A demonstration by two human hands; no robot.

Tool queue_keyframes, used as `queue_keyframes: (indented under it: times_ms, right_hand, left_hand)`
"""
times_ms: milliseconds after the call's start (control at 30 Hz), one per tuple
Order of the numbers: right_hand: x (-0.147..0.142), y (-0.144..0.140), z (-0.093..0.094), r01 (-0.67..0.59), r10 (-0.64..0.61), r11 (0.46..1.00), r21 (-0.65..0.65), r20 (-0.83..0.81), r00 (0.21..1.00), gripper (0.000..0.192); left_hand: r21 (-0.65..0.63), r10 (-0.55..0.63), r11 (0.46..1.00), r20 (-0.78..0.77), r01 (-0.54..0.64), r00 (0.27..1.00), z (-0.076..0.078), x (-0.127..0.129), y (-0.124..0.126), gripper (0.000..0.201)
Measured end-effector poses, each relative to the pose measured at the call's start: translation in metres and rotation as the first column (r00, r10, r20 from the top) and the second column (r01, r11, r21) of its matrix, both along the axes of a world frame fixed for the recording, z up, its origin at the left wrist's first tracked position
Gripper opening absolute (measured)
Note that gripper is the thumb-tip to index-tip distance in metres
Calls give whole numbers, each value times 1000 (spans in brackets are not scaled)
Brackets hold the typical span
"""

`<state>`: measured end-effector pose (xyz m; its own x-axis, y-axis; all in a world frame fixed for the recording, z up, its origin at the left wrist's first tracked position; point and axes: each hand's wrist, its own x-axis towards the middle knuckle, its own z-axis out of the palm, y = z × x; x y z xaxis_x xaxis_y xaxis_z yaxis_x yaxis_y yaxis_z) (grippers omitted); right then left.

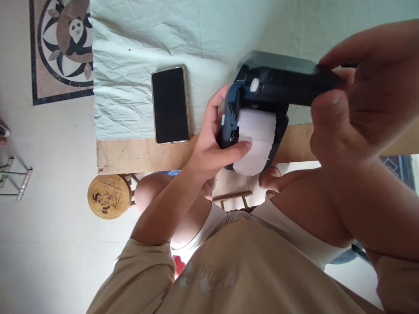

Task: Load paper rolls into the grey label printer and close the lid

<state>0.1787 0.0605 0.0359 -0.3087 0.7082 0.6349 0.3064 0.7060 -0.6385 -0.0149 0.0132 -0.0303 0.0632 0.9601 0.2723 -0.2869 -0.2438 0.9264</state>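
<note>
Nearest me, right hand (363,100) is clenched on the far end of the open lid (288,83), thumb under, fingers on top. Left hand (212,146) grasps the side of the dark label printer (231,104), thumb pressed on the white paper roll (258,139) sitting in its bay. I see the printer held up over the near edge of the table (137,155), above my knees. Farther out, a black phone (170,104) lies flat, screen up, on the pale wrinkled cloth (131,52). A round wooden stool (109,196) stands on the floor to the left.
</note>
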Motion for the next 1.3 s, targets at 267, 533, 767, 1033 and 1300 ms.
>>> queue_keyframes:
  times_ms: [267,533,767,1033,1300]
  right_hand:
    - [-1,3,-3,-183,161,979,85,220,962,19]
    - [-4,-4,-2,-335,352,923,-189,68,933,27]
    - [-15,-8,-5,-530,451,546,-649,-306,839,61]
    - [-15,-6,-4,-468,449,716,-518,-171,877,57]
    - [-11,-4,-9,-405,424,785,-468,-70,903,59]
  left_hand:
    - [-70,-8,997,65,13,998,4,-2,-3,79]
    - [-29,-24,999,101,27,995,17,-1,-10,68]
    - [-250,65,968,134,-29,989,32,6,-18,47]
    - [-290,48,957,199,13,979,46,6,-21,42]
    - [-486,202,874,320,-22,926,53,15,-17,38]
